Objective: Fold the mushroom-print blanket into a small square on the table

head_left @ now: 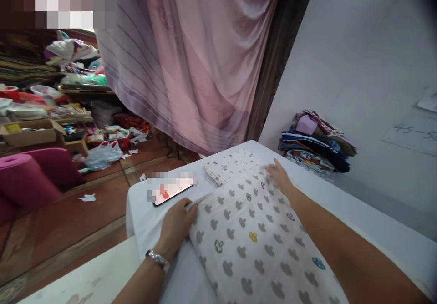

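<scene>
Spreading from the lower centre toward mid-frame, the mouse-print cloth point(247, 254) lies between the two hands on the white-covered table point(344, 204). The left hand point(178, 220) pinches its far-left corner; the right hand point(280, 175) touches its far-right corner, though whether it pinches I cannot tell. Just beyond lies a folded print cloth point(235, 163), with a phone point(174, 192) left of it. At the frame's left, a cardboard box point(29, 136) holds unclear items; a red basket point(124, 141) holds small packets beside a translucent plastic bag point(103, 155), contents indistinct.
</scene>
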`<control>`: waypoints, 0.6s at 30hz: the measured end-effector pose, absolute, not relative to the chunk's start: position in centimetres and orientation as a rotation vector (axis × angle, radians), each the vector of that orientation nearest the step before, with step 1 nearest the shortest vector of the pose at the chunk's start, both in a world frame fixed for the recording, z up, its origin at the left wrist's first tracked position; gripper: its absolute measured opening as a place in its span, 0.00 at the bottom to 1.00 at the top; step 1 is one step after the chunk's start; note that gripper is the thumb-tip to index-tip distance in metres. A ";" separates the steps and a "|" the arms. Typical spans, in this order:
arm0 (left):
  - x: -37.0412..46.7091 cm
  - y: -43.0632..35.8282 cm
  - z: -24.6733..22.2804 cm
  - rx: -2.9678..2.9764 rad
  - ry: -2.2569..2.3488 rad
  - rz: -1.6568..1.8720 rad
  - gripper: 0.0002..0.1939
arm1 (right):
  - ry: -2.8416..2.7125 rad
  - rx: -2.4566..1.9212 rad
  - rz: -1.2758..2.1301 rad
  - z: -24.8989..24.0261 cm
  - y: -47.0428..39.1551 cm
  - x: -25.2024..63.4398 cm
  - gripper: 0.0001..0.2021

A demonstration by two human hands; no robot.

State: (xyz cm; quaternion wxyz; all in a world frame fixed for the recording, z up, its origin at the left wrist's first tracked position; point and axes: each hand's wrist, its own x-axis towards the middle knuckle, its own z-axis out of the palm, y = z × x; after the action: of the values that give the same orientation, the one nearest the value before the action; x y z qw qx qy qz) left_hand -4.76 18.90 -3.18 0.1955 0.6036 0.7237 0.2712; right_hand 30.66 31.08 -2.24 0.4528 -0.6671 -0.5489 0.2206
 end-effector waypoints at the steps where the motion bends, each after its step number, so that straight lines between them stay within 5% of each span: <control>1: -4.7 18.9 -3.2 1.701 2.039 0.749 0.12 | -1.423 -1.683 0.487 -2.6 30.2 30.1 0.31; 7: -4.6 19.4 -3.2 1.749 2.067 0.660 0.12 | -2.009 -1.883 0.529 -2.8 26.9 26.4 0.27; 18: -4.8 20.3 -2.1 1.825 2.120 0.463 0.18 | -2.133 -1.887 0.509 -2.3 15.1 29.2 0.29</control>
State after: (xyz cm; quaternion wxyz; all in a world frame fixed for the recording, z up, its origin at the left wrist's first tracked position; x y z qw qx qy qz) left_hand -4.82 20.28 -2.15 0.1523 0.6361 0.7390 0.1615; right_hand 29.16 15.12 -2.32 0.1237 -0.6472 -0.7317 0.1746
